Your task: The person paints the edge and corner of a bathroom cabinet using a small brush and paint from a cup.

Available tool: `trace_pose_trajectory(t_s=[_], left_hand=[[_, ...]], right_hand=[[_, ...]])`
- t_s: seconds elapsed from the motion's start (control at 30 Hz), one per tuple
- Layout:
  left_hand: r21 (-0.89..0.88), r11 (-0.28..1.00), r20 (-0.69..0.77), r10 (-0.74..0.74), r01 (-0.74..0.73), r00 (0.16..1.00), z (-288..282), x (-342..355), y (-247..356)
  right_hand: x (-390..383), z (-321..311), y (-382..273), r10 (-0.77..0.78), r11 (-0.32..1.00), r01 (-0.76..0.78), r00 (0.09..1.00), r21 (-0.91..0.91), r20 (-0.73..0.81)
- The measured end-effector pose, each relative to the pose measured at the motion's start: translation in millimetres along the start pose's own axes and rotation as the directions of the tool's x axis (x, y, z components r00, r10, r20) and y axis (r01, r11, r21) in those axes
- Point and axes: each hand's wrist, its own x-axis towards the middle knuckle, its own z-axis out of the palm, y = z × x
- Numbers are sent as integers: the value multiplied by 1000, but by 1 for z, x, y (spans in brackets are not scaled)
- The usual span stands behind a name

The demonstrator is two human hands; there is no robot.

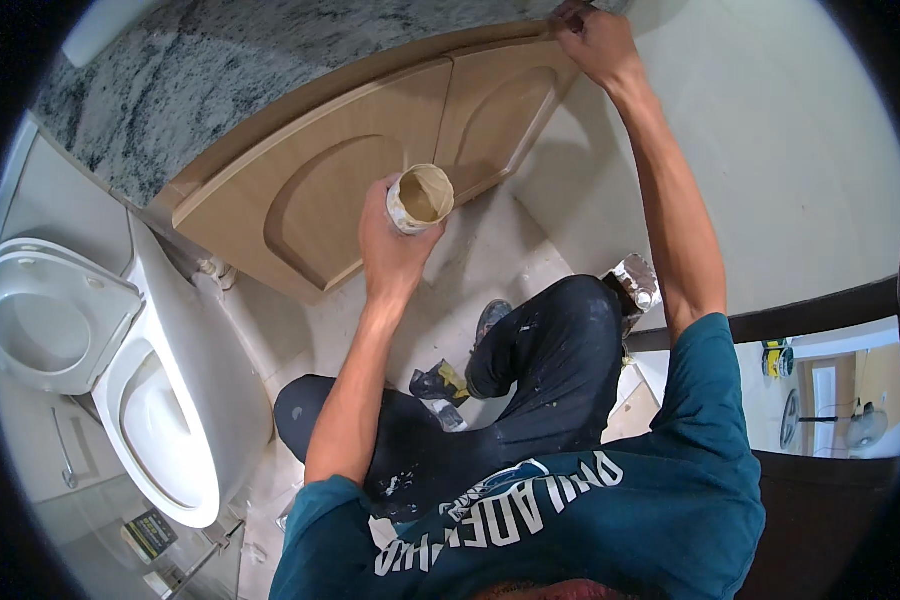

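Currently left hand fingers wrap the open can before the cabinet doors; right hand fingers pinched closed at the counter edge. Keep can level, strokes short.

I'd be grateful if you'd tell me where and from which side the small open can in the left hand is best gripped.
Grip the small open can around its round side wall, below the rim, coming from its closed bottom and side, as the left hand does now. Its open mouth faces the camera, so fingers across the top would likely dip inside. The right hand is up at the cabinet edge.
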Motion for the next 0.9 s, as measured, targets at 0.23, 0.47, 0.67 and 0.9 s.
trace_pose_trajectory(t_s=[0.23, 0.47, 0.67, 0.9], left_hand=[[19, 1000, -12, 11, -11, 1000, -5, -1, -3], [10, 1000, -3, 16, -16, 1000, -3, 0, -2], [23, 1000, 2, 18, -18, 1000, -3, 0, -3], [35, 999, 3, 4, -4, 1000, -5, 0, -1]], right_hand=[[-1, -16, -45, 11, 958, 15, 996, 287, -89], [-6, -19, -39, 131, 970, -129, 991, 204, 5], [-5, -14, -44, 46, 950, -16, 995, 313, -91], [-5, -24, -51, 102, 967, -98, 995, 236, -7]])
